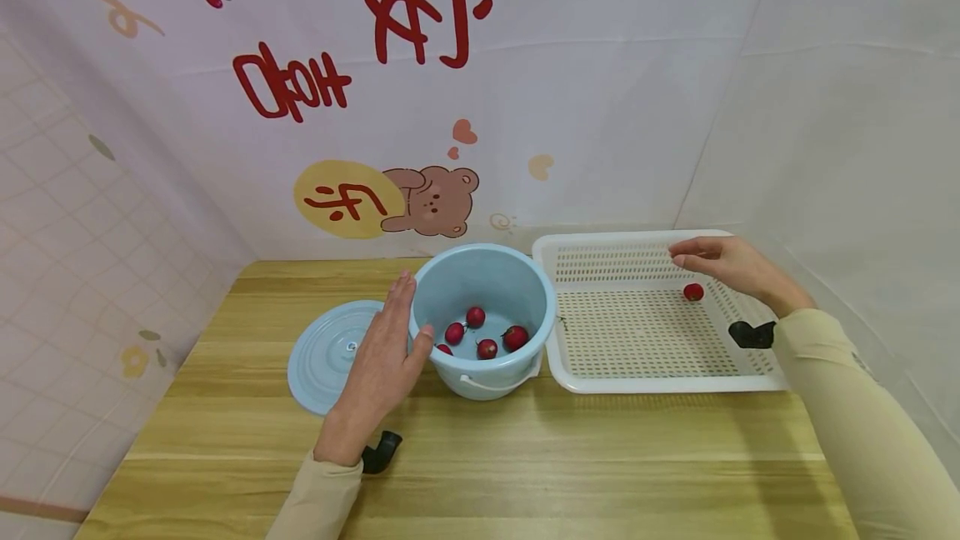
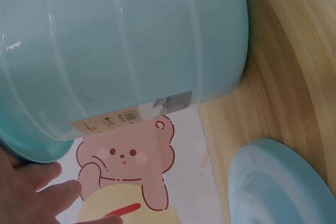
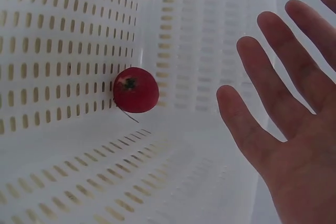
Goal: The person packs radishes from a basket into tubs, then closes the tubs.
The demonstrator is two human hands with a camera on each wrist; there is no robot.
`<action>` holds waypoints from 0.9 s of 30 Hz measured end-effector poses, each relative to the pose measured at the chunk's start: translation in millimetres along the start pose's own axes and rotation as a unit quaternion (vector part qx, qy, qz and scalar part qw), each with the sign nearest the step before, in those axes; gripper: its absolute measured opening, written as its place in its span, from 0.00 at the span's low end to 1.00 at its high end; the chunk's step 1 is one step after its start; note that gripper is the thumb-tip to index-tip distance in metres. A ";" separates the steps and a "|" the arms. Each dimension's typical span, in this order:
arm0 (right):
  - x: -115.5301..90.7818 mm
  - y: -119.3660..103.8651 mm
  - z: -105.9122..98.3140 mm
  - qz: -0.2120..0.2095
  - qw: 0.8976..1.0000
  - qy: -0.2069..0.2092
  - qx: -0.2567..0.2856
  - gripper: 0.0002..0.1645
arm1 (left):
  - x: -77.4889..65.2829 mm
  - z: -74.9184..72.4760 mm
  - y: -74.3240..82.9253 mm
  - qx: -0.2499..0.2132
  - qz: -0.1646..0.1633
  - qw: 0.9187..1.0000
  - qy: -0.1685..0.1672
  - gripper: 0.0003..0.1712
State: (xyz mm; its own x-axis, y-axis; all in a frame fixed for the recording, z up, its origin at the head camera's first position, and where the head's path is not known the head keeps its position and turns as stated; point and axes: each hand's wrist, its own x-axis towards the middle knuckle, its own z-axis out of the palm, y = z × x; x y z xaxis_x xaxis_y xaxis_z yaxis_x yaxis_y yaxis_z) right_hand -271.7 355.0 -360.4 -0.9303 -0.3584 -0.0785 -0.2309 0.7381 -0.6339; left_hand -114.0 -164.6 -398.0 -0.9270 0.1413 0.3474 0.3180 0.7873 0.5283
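My left hand (image 1: pixel 382 357) lies against the left side of the light blue bucket (image 1: pixel 483 386), its fingers straight along the rim. In the left wrist view, fingers (image 2: pixel 50 192) show beside the bucket's rim (image 2: pixel 37 150). Several red radishes (image 1: pixel 515 338) sit at the bottom of the bucket. Over the right part of the white plastic basket (image 1: pixel 660 384) hovers my right hand (image 1: pixel 731 265), holding nothing. One radish (image 1: pixel 693 292) is below it on the basket floor near the right wall. The right wrist view shows this radish (image 3: pixel 136 90) apart from the spread fingers (image 3: pixel 262 72).
A round light blue lid (image 1: pixel 318 357) lies on the wooden table (image 1: pixel 525 473), left of the bucket and partly behind my left hand. The bucket's white handle (image 1: pixel 502 382) hangs down in front. Bucket and basket stand side by side near the printed wall cloth (image 1: pixel 600 123).
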 end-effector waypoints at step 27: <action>22.2 43.5 15.2 0.020 0.997 -0.063 0.033 0.31 | -0.9 1.8 -1.8 -0.003 0.005 1.000 0.005 0.41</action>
State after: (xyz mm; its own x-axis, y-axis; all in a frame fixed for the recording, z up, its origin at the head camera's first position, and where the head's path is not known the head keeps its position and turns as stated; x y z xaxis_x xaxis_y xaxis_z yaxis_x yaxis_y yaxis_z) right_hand -298.1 370.4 -401.4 -0.8945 -0.4011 -0.1974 -0.1711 0.7151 -0.6777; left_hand -114.1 -165.1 -400.6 -0.9216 0.1430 0.3610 0.3287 0.7821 0.5294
